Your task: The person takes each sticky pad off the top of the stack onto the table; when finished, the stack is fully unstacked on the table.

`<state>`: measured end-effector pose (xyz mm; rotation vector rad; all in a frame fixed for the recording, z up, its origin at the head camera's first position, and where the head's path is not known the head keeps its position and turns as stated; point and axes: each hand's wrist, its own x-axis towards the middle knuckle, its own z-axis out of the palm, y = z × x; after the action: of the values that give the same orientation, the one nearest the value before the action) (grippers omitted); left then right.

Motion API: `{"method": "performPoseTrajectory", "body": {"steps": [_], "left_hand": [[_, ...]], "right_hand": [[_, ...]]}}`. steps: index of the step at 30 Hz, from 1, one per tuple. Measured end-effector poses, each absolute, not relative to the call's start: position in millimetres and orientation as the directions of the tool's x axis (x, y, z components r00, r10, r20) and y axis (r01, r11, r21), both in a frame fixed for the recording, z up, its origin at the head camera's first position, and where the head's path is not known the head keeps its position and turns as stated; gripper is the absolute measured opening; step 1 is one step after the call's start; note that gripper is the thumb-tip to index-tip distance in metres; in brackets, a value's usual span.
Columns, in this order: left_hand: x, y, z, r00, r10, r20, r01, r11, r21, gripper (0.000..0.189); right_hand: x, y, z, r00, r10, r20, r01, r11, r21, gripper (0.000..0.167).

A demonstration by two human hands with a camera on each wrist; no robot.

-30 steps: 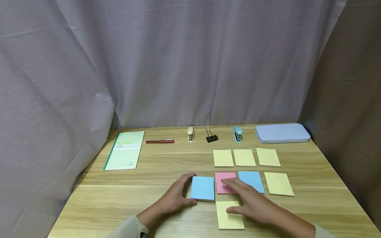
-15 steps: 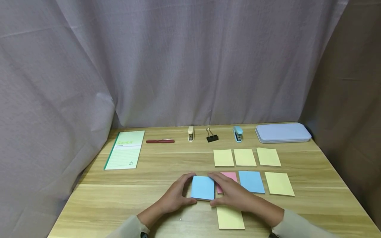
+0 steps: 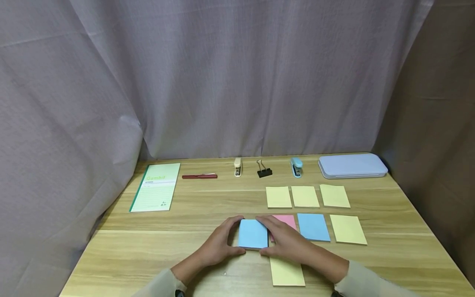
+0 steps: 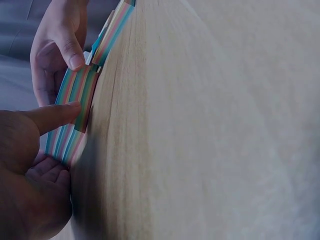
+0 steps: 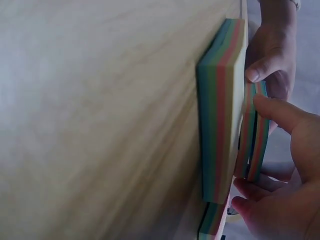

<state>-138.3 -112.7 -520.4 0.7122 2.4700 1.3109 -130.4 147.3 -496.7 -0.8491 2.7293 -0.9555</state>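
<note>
A stack of sticky note pads (image 3: 253, 234) with a blue top sheet sits between the two hands. My left hand (image 3: 217, 244) grips its left end, thumb at the near edge and fingers at the far edge. From the other side, my right hand (image 3: 287, 243) holds the right end in the same manner. Striped edges of several layered pads (image 4: 75, 92) show in the left wrist view, with the left thumb against them. Partly under the right hand are a pink pad (image 3: 286, 220) and a yellow pad (image 3: 287, 275).
Right of the hands lie another blue pad (image 3: 313, 227) and a yellow pad (image 3: 348, 229), with three yellow pads (image 3: 304, 196) behind. Along the back are a notebook (image 3: 156, 187), pen (image 3: 199, 176), cream stapler (image 3: 238, 167), binder clip (image 3: 264, 171), blue stapler (image 3: 296, 167) and pale case (image 3: 352, 166).
My right hand has moved left from above the pink and yellow pads to the stack and taken hold of its right end. The left hand has stayed in place.
</note>
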Motion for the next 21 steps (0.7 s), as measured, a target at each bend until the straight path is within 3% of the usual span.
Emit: {"method": "performPoseTrajectory", "body": {"steps": [12, 21], "left_hand": [[-137.9, -111.7, -522.0, -0.855, 0.519, 0.012, 0.297, 0.471, 0.831, 0.088], [-137.5, -110.4, -520.8, -0.857, 0.516, 0.010, 0.291, 0.467, 0.835, 0.087]], "right_hand": [[-118.8, 175.2, -478.6, -0.831, -0.552, 0.069, -0.460, 0.612, -0.643, 0.086], [-89.7, 229.4, -472.8, -0.867, -0.497, 0.035, -0.419, 0.688, -0.592, 0.084]]}}
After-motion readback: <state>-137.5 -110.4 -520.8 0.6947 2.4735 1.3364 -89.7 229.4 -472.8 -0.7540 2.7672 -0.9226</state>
